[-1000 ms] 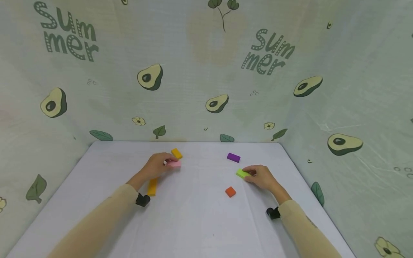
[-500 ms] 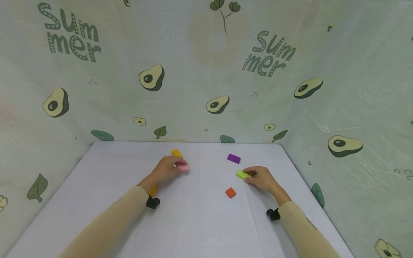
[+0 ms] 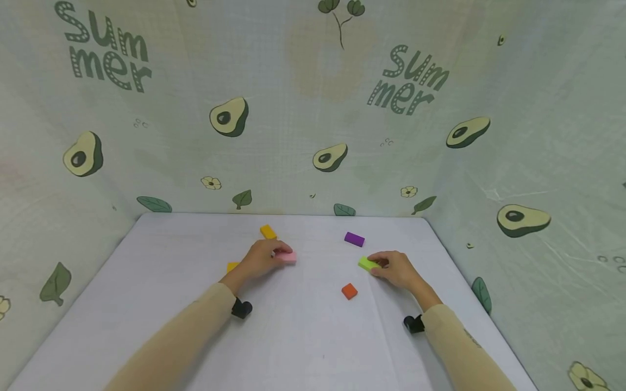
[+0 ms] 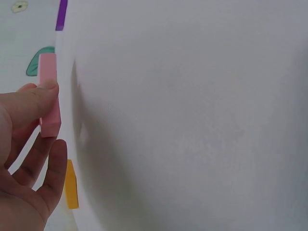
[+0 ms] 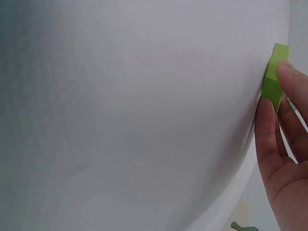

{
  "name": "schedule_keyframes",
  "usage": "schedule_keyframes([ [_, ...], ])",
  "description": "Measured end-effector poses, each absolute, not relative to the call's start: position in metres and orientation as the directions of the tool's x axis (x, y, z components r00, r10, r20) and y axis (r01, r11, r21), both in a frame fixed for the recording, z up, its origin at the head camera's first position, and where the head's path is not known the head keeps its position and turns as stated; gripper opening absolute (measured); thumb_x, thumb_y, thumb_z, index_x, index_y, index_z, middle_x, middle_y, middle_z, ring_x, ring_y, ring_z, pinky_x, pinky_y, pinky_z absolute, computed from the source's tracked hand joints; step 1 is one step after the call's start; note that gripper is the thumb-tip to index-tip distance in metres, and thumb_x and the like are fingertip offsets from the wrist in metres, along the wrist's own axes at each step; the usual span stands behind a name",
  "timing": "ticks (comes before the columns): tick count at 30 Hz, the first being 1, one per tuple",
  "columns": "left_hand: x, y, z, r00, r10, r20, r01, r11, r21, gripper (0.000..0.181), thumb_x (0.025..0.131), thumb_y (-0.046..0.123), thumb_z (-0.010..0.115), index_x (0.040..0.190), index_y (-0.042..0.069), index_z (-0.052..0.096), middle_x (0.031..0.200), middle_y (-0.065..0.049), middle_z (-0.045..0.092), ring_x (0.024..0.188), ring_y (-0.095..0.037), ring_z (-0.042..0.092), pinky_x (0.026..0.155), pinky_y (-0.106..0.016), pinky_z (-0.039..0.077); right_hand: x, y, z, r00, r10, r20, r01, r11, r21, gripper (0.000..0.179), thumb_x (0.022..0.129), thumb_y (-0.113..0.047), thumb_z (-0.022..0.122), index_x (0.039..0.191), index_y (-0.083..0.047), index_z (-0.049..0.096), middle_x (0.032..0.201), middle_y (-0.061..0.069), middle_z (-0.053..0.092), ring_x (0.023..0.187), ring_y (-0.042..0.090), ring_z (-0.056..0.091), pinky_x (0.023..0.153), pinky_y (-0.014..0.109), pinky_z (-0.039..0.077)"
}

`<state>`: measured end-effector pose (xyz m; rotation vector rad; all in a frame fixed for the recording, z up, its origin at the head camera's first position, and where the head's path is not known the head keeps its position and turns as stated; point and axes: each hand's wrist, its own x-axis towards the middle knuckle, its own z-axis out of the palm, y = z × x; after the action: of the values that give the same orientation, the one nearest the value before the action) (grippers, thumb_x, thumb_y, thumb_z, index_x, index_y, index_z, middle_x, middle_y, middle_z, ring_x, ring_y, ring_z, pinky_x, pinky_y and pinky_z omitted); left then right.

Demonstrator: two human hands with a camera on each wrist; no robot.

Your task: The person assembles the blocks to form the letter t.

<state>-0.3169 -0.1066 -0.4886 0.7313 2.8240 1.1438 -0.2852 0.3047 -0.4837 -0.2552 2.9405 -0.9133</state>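
My left hand (image 3: 261,257) pinches a pink rectangular block (image 3: 287,258) left of the table's middle. In the left wrist view the thumb lies across the face of the pink block (image 4: 48,106), and a shadow falls on the cloth beside it. Over on the right, my right hand (image 3: 395,268) holds a lime-green block (image 3: 367,263) between thumb and fingers. The right wrist view shows the green block (image 5: 274,79) close against the white cloth, a fingertip at its lower end.
A purple block (image 3: 354,239) lies at the back right, an orange-red block (image 3: 349,291) in front of the green one. One yellow block (image 3: 268,232) sits behind my left hand; another yellow block (image 3: 232,266) is partly hidden by that wrist. A printed cloth wall (image 3: 288,179) borders the white table.
My left hand has moved right and slightly toward me with the pink block, uncovering more of the rear yellow block. The right hand and green block have stayed in place.
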Motion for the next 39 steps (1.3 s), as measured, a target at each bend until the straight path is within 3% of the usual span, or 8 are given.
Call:
schedule_keyframes([
  [22,-0.317,-0.093,-0.494,-0.918,0.380,0.110,0.349,0.647,0.678,0.032,0.092,0.005,0.083,0.120,0.019,0.079,0.123,0.000,0.074,0.112,-0.022,0.062,0.105,-0.044,0.053,-0.286,0.305,-0.485,-0.987,-0.160,-0.010,-0.125,0.805,-0.580,0.034,0.096,-0.014,0.080,0.130,-0.010,0.076,0.121,0.008,0.074,0.106,0.024,0.064,0.097,0.045,0.058],
  [39,-0.321,-0.090,-0.497,-0.918,0.383,0.104,0.353,0.669,0.654,0.030,0.092,0.008,0.083,0.120,0.019,0.078,0.120,0.000,0.073,0.108,-0.020,0.061,0.102,-0.041,0.054,-0.286,0.304,-0.484,-0.989,-0.146,-0.027,-0.103,0.807,-0.582,0.035,0.096,-0.015,0.080,0.131,-0.010,0.075,0.121,0.007,0.074,0.107,0.025,0.064,0.099,0.046,0.058],
])
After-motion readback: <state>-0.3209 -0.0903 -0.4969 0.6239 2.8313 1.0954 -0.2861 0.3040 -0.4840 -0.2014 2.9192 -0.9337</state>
